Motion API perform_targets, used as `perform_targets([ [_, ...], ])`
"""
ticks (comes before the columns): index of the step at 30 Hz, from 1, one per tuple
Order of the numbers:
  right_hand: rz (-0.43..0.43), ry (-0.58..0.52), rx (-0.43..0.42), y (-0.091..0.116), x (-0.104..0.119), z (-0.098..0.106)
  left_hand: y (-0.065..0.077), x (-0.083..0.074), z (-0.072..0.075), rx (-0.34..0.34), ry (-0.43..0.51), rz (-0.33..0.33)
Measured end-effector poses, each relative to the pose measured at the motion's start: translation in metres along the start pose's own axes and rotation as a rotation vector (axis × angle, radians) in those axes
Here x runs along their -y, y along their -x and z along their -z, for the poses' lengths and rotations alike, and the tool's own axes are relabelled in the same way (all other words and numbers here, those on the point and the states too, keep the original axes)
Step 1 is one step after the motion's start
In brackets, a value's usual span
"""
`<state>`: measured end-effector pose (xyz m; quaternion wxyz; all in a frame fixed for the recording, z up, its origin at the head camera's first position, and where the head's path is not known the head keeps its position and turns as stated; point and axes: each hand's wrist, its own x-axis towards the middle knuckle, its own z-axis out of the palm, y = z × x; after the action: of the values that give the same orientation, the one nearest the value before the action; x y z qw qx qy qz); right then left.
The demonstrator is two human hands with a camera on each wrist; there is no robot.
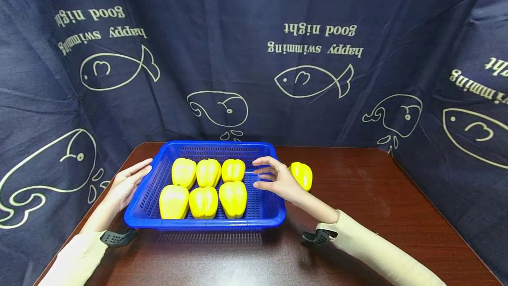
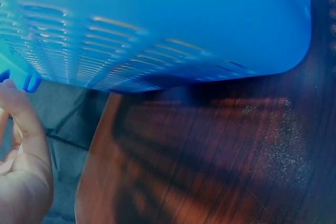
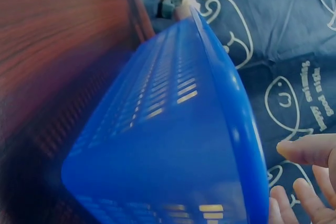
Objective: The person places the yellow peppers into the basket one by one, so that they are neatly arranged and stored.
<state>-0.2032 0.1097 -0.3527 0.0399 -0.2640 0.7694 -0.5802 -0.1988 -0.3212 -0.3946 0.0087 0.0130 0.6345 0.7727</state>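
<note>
A blue plastic basket (image 1: 204,223) stands on the table with several yellow bell peppers (image 1: 204,202) in two rows inside. My left hand (image 1: 126,186) is at the basket's left side, its fingertips by the rim; in the left wrist view the thumb (image 2: 23,114) reaches up to a blue edge. Over the basket's right end hovers my right hand (image 1: 279,180), fingers spread and slightly bent, with nothing between them. Just beyond that hand, outside the basket, another yellow bell pepper (image 1: 302,176) lies on the table, its left edge partly hidden by the hand.
The brown wooden table (image 1: 357,197) extends to the right of the basket. A dark blue curtain (image 1: 254,56) with fish and whale drawings surrounds the table's back and sides. Each wrist wears a black strap mount (image 1: 118,237).
</note>
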Motion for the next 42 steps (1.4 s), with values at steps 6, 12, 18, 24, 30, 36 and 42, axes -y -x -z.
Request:
perform_targets([
  [6,0.058,-0.018,-0.058,0.007,-0.004,0.016,0.001,0.001,0.000,-0.019,-0.010,0.002],
  [12,0.151,-0.014,-0.145,0.011,-0.008,0.034,-0.002,0.002,0.002,0.001,0.008,0.004],
  [18,0.220,0.031,-0.214,0.011,-0.015,0.051,-0.001,0.000,0.003,0.015,0.025,0.011],
  [24,0.229,0.098,-0.270,0.014,-0.028,0.069,-0.002,0.001,0.003,0.022,0.032,0.019],
  [30,0.216,0.152,-0.325,0.016,-0.044,0.082,-0.002,0.002,0.002,0.033,0.050,0.013],
  [36,0.182,0.146,-0.372,0.018,-0.059,0.090,-0.001,0.001,0.001,0.026,0.047,0.015],
  [42,0.074,0.128,-0.394,0.022,-0.074,0.101,-0.001,-0.001,0.000,0.015,0.026,0.025],
])
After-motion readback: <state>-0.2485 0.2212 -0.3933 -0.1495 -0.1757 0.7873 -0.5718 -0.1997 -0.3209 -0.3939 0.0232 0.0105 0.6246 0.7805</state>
